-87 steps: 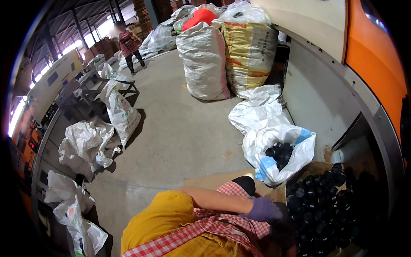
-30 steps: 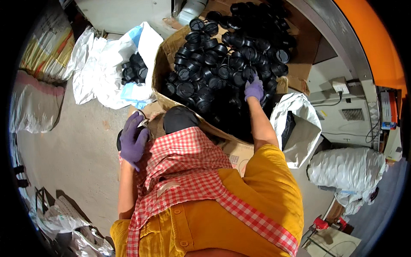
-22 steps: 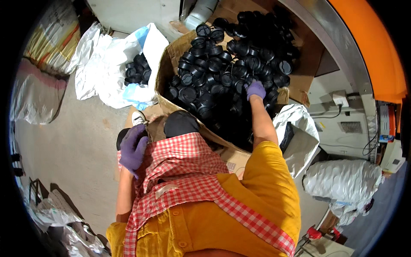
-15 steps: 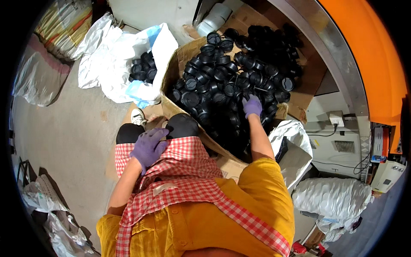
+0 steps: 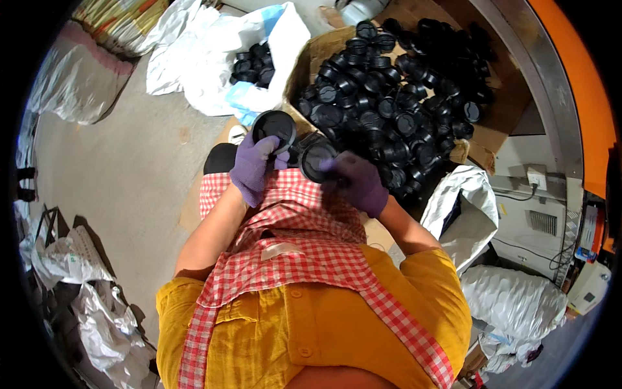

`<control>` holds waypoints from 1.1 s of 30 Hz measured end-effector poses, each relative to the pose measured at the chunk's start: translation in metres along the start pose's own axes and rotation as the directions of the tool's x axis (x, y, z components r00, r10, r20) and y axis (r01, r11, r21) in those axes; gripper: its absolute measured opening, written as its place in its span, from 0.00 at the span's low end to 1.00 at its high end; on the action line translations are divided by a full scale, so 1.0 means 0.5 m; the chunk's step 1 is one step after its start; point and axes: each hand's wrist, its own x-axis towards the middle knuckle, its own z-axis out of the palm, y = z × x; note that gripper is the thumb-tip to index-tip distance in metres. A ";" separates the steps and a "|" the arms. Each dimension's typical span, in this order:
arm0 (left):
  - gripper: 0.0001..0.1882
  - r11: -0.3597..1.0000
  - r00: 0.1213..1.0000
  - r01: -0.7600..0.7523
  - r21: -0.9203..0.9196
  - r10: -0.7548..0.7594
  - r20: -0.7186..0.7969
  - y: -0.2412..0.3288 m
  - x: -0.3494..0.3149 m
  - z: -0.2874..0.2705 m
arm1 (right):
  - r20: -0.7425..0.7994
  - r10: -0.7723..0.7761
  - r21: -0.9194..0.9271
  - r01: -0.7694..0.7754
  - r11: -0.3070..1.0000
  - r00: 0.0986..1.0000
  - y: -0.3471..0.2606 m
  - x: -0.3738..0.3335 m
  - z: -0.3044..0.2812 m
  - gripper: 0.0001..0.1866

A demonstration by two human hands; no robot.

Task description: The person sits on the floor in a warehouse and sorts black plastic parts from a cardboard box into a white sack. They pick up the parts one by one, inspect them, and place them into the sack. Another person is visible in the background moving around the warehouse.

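Note:
In purple gloves, both my hands are above my lap. My left hand (image 5: pixel 254 165) grips a round black plastic cap (image 5: pixel 274 128) by its edge, thumb over the rim, its hollow face toward me. Close beside it, my right hand (image 5: pixel 358 181), slightly blurred, holds a second black cap (image 5: pixel 317 160) by its right edge. Whether the two caps are joined between them I cannot tell. Just beyond my hands, a large cardboard box (image 5: pixel 302 78) holds a heap of similar black caps (image 5: pixel 389 104).
A white sack (image 5: pixel 194 71) with several black caps inside stands left of the box. Another open white sack (image 5: pixel 479 201) is at its right. An orange machine panel (image 5: pixel 570 71) curves along the right. More plastic bags (image 5: pixel 97 305) lie at the lower left.
My right hand has come back from the heap to my lap with black caps. My left hand has risen from my knee and taken hold of one. The view has shifted.

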 end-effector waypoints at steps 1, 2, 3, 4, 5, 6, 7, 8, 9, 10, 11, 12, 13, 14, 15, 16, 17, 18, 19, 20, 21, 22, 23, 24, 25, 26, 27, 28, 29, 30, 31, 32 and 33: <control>0.11 0.999 1.000 0.023 -0.036 -0.023 -0.009 -0.002 -0.015 -0.003 | -0.080 0.079 0.076 -0.073 0.994 0.994 0.004 0.003 0.018 0.19; 0.10 0.996 0.999 0.047 -0.073 -0.048 -0.013 0.003 -0.035 0.010 | -0.089 0.047 0.016 -0.046 0.999 0.995 0.003 0.013 0.041 0.19; 0.11 0.988 0.992 0.112 -0.102 -0.116 -0.039 0.002 -0.066 0.031 | -0.098 0.015 -0.044 -0.019 0.999 0.995 -0.002 0.028 0.069 0.19; 0.13 0.989 0.994 0.000 -0.150 -0.016 -0.105 -0.024 -0.078 0.054 | -0.108 -0.020 -0.109 0.008 0.994 0.994 -0.012 0.042 0.086 0.18; 0.15 0.995 1.000 -0.014 -0.101 0.014 -0.005 -0.031 -0.092 0.041 | -0.130 0.014 -0.079 -0.024 0.997 0.991 -0.031 0.052 0.082 0.15; 0.18 0.996 0.997 0.019 -0.088 -0.012 0.078 -0.023 -0.098 0.027 | -0.085 -0.023 -0.118 0.013 0.993 0.996 -0.028 0.051 0.083 0.15; 0.21 0.996 0.986 0.048 -0.070 -0.036 0.162 -0.008 -0.106 0.018 | -0.040 -0.057 -0.156 0.050 0.986 0.998 -0.023 0.052 0.075 0.14; 0.24 0.996 0.969 0.074 -0.049 -0.060 0.241 0.009 -0.115 0.011 | 0.007 -0.089 -0.193 0.089 0.977 0.996 -0.023 0.051 0.066 0.13; 0.25 0.998 0.954 0.060 -0.003 -0.056 0.295 0.028 -0.125 0.005 | 0.015 -0.134 -0.154 0.135 0.979 0.991 -0.027 0.045 0.056 0.12; 0.27 0.999 0.936 0.036 0.038 -0.047 0.350 0.045 -0.131 -0.002 | 0.036 -0.166 -0.137 0.170 0.976 0.985 -0.034 0.043 0.043 0.11; 0.29 0.997 0.934 0.062 0.044 -0.074 0.349 0.057 -0.138 -0.019 | 0.057 -0.199 -0.120 0.204 0.972 0.978 -0.040 0.040 0.031 0.11; 0.29 0.998 0.882 0.030 0.056 -0.053 0.469 0.047 -0.120 -0.047 | 0.078 -0.231 -0.102 0.238 0.966 0.970 -0.050 0.040 0.020 0.10; 0.28 0.985 0.862 0.064 0.163 -0.137 0.488 0.059 -0.119 -0.043 | 0.106 -0.261 -0.085 0.270 0.959 0.960 -0.065 0.040 0.010 0.09; 0.27 0.958 0.838 0.094 0.270 -0.223 0.498 0.071 -0.119 -0.038 | 0.184 -0.246 -0.101 0.267 0.958 0.952 -0.068 0.037 0.015 0.10; 0.25 0.945 0.842 0.078 0.319 -0.234 0.486 0.069 -0.116 -0.042 | 0.259 -0.229 -0.117 0.266 0.957 0.938 -0.068 0.033 0.022 0.11; 0.23 0.927 0.848 0.059 0.371 -0.243 0.472 0.065 -0.111 -0.047 | 0.329 -0.213 -0.133 0.268 0.954 0.920 -0.068 0.032 0.028 0.11; 0.21 0.906 0.853 0.040 0.422 -0.251 0.458 0.064 -0.109 -0.051 | 0.388 -0.142 -0.115 0.201 0.973 0.911 -0.068 0.026 0.031 0.12; 0.21 0.850 0.865 -0.065 0.523 -0.213 0.455 0.064 -0.111 -0.052 | 0.343 -0.080 -0.108 0.124 0.986 0.936 -0.064 0.018 0.036 0.13; 0.20 0.772 0.873 -0.163 0.615 -0.177 0.455 0.063 -0.118 -0.050 | 0.299 -0.014 -0.094 0.044 0.995 0.954 -0.058 0.009 0.042 0.13; 0.20 0.675 0.878 -0.253 0.693 -0.140 0.458 0.056 -0.128 -0.050 | 0.258 0.051 -0.075 -0.033 0.997 0.965 -0.068 0.012 0.041 0.14; 0.19 0.623 0.933 -0.196 0.757 -0.120 0.340 0.020 -0.128 -0.064 | 0.269 0.105 -0.072 -0.089 0.993 0.957 -0.081 0.017 0.028 0.15; 0.18 0.465 0.918 -0.303 0.832 -0.091 0.385 0.021 -0.132 -0.060 | 0.351 0.116 -0.037 -0.109 0.993 0.929 -0.081 0.016 0.023 0.14; 0.18 0.288 0.897 -0.400 0.870 -0.070 0.436 0.027 -0.136 -0.058 | 0.431 0.121 -0.004 -0.132 0.991 0.894 -0.080 0.015 0.020 0.13; 0.18 0.101 0.871 -0.482 0.870 -0.058 0.489 0.037 -0.142 -0.055 | 0.508 0.120 0.029 -0.156 0.987 0.853 -0.078 0.013 0.018 0.13; 0.16 -0.350 0.562 -0.798 0.491 -0.137 0.816 0.073 -0.155 -0.041 | 0.670 0.160 0.162 -0.354 0.921 0.724 -0.074 0.003 0.012 0.13; 0.16 -0.406 0.308 -0.878 0.254 -0.073 0.949 0.099 -0.173 -0.019 | 0.812 0.144 0.248 -0.558 0.792 0.565 -0.074 -0.012 0.007 0.14; 0.12 -0.428 0.175 -0.892 0.147 -0.026 0.984 0.125 -0.194 0.011 | 0.921 0.099 0.213 -0.698 0.683 0.377 -0.067 -0.016 -0.020 0.13; 0.09 -0.091 0.126 -0.989 0.114 -0.146 0.981 0.183 -0.175 0.019 | 0.983 0.018 0.140 -0.805 0.576 0.184 -0.050 -0.009 -0.058 0.12; 0.05 -0.111 0.434 -0.896 0.429 -0.021 0.901 0.222 -0.172 -0.036 | 0.927 0.109 0.266 -0.836 0.479 0.358 0.003 -0.050 -0.082 0.12; 0.07 0.158 0.678 -0.733 0.662 0.255 0.689 0.236 -0.182 -0.049 | 0.838 0.225 0.390 -0.834 0.391 0.498 0.051 -0.096 -0.094 0.12; 0.09 0.522 0.806 -0.580 0.626 0.479 0.347 0.252 -0.197 -0.057 | 0.688 0.304 0.484 -0.729 0.485 0.659 0.058 -0.106 -0.103 0.12; 0.14 0.707 0.849 -0.526 0.472 0.403 0.342 0.257 -0.191 -0.053 | 0.618 0.251 0.629 -0.660 0.412 0.745 0.041 -0.098 -0.100 0.11; 0.16 0.762 0.900 -0.429 0.485 0.314 0.303 0.231 -0.177 -0.023 | 0.528 0.210 0.755 -0.568 0.327 0.823 0.019 -0.077 -0.082 0.10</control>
